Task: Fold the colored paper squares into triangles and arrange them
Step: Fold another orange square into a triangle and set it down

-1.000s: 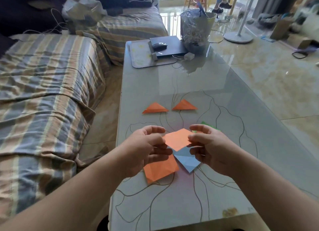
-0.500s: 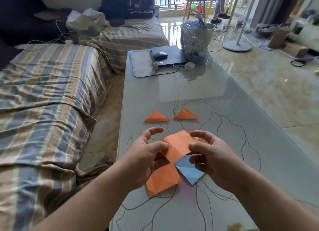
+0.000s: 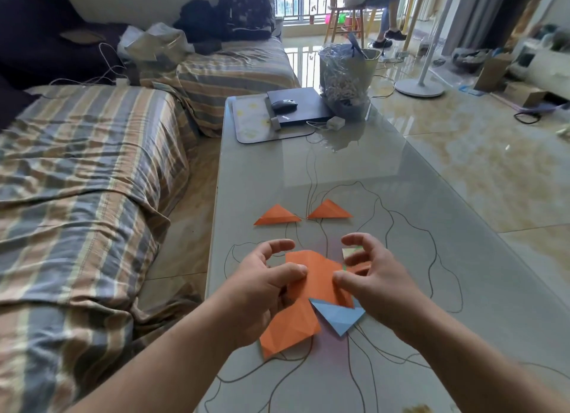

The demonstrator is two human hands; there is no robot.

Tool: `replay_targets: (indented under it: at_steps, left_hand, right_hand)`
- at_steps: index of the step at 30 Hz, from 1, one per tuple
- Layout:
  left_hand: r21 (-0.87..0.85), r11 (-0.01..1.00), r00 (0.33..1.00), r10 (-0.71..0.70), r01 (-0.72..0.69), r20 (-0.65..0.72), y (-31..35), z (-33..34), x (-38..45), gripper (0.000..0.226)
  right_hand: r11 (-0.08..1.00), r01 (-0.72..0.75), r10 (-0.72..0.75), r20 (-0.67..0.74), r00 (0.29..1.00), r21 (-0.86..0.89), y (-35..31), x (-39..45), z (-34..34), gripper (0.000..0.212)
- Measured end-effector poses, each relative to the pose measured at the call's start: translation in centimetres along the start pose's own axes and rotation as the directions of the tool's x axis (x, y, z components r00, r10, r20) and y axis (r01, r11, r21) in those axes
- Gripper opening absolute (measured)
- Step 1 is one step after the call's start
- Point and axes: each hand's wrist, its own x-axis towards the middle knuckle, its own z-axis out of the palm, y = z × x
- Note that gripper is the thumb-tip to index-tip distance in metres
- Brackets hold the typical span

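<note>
Both hands pinch one orange sheet over the counter's near end.

The left hand (image 3: pixel 259 286) and right hand (image 3: pixel 374 281) each grip a side of the orange paper (image 3: pixel 320 277), above a creased orange square (image 3: pixel 290 329) and blue triangle (image 3: pixel 337 315). Toward the far edge lie two orange triangles (image 3: pixel 276 216) (image 3: pixel 330 210).

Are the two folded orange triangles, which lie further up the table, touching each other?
Apart. In the head view, bare table surface shows between the near tips of the left orange triangle and the right orange triangle.
</note>
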Motion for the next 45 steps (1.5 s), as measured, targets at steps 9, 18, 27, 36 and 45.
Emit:
replay_targets:
  at_steps: [9,18,27,36,45]
  left_hand:
    - [0.490,0.806,0.935,0.349,-0.332,0.060,-0.4,-0.4,-0.4,0.025]
    - [0.732,0.344,0.653,0.736,-0.588,0.179,-0.8,-0.5,-0.4,0.041]
    - [-0.104,0.995,0.992,-0.023,0.010,-0.126,1.2,-0.6,0.1,0.048]
    - [-0.132,0.980,0.989,-0.143,0.147,0.037,1.6,0.0,-0.4,0.005]
    - [-0.104,0.992,0.997,-0.076,0.073,-0.024,1.3,-0.6,0.0,0.011]
  right_hand:
    - [0.920,0.292,-0.280,0.083,0.956,-0.260,-1.2,-0.9,0.7,0.062]
    - [0.928,0.204,-0.252,0.123,0.960,0.313,-1.4,-1.4,0.7,0.028]
    - [0.839,0.139,-0.254,0.153,0.955,0.527,-1.6,-1.1,-0.4,0.027]
    - [0.854,0.048,-0.222,0.278,0.934,0.518,-2.0,-1.4,-0.6,0.024]
    - [0.895,0.074,-0.197,0.240,0.951,0.441,-1.8,-1.1,-0.3,0.032]
